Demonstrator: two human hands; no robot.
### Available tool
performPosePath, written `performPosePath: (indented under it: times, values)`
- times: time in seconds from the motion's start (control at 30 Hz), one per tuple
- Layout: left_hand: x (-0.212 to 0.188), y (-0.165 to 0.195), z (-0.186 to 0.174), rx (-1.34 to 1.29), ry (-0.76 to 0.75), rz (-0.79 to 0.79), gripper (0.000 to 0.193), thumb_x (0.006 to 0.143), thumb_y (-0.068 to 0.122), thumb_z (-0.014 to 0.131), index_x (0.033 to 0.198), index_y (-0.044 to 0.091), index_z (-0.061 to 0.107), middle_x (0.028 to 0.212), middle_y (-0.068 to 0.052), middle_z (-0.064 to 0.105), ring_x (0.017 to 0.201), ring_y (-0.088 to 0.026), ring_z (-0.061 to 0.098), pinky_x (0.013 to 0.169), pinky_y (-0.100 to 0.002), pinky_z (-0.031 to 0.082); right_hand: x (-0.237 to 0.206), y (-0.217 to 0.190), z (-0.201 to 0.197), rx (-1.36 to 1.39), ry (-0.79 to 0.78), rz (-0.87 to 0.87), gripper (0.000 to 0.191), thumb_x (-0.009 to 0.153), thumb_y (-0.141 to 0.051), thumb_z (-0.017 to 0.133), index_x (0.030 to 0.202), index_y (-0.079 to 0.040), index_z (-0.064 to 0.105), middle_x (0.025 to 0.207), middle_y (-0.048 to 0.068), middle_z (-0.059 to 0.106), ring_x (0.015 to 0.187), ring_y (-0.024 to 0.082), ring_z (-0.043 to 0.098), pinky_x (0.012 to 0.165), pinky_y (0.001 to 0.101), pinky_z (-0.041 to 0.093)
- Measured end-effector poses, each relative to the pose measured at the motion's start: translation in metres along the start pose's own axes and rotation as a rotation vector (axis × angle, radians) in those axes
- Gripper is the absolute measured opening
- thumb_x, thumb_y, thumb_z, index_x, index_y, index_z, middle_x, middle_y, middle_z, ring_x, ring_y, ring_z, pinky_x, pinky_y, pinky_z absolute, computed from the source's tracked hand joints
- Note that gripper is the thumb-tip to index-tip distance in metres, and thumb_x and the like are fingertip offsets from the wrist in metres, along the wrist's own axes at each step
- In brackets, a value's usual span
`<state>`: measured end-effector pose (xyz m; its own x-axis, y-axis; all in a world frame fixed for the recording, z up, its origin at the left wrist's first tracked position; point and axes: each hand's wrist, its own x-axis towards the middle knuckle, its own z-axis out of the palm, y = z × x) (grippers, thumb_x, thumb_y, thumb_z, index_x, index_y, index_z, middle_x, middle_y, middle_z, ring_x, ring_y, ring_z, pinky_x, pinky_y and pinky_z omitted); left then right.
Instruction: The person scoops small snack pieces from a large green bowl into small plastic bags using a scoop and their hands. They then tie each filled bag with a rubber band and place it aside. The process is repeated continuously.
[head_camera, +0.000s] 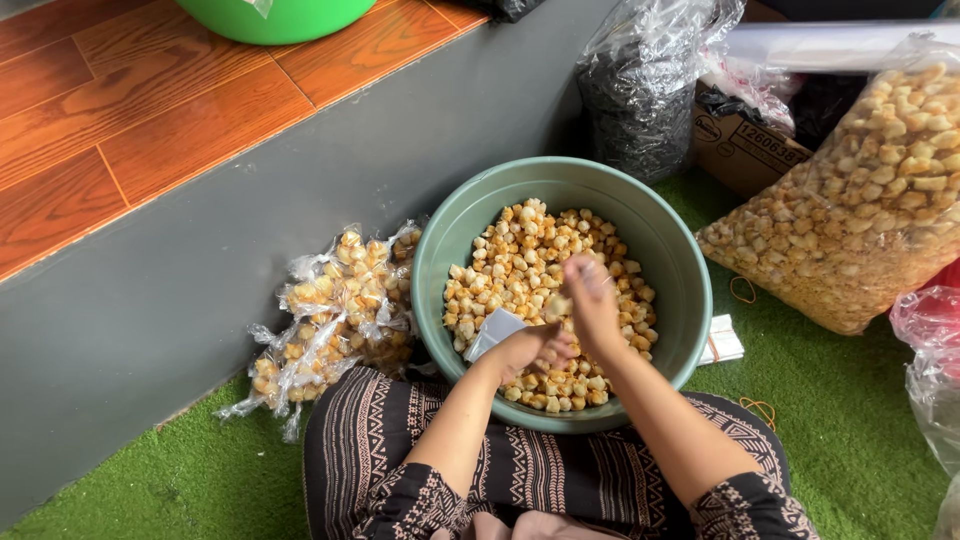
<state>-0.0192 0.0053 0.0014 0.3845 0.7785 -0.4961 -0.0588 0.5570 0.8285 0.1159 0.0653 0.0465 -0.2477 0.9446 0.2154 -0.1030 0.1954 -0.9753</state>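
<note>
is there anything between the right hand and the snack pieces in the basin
Nothing visible. The right hand hangs directly over the snack pieces in the green basin, which is open-topped. The left hand, holding a small clear bag, sits beside it, not beneath.

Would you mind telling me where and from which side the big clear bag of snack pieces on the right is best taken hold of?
Probably by its upper end, from above. The large clear bag lies slumped on its side on the green turf, bulging and heavy-looking, so its middle offers nothing to pinch. The plastic near the top right looks slacker and could be gathered; supporting it underneath with the other hand would help.
</note>
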Motion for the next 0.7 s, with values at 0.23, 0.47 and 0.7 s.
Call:
performPosePath:
  times: [0.23, 0.47, 0.7]
  values:
    - [-0.017, 0.011, -0.023, -0.820, 0.054, 0.412, 0.028, 0.108, 0.027, 0.050, 0.118, 0.002, 0.058, 0.111, -0.011, 0.073, 0.106, -0.025, 0.069, 0.096, -0.038, 0.058, -0.041, -0.016, 0.045, -0.357, -0.309, -0.066, 0.018, 0.105, -0.021, 0.051, 0.107, -0.007, 0.061, 0.107, 0.008, 0.059, 0.102, 0.024, 0.058, 0.091, 0.0366, 0.051]
    - [-0.002, 0.012, -0.032, -1.010, 0.355, 0.548, 0.021, 0.106, 0.026, 0.053, 0.114, 0.007, 0.058, 0.073, 0.000, 0.053, 0.072, -0.018, 0.056, 0.073, -0.036, 0.052, -0.057, -0.013, 0.048, -0.875, -0.473, -0.104, 0.011, 0.096, -0.009, 0.062, 0.105, -0.005, 0.057, 0.103, 0.018, 0.064, 0.097, 0.037, 0.058, 0.087, 0.0471, 0.046]
    - [-0.003, 0.019, -0.029, -0.493, 0.656, 0.373, 0.025, 0.105, 0.018, 0.049, 0.118, 0.004, 0.065, 0.070, 0.001, 0.046, 0.055, -0.010, 0.042, 0.051, -0.028, 0.037, -0.049, -0.008, 0.030, -0.729, -0.609, -0.107, 0.017, 0.093, -0.003, 0.057, 0.108, -0.006, 0.053, 0.094, 0.011, 0.071, 0.085, 0.028, 0.070, 0.074, 0.0417, 0.056]
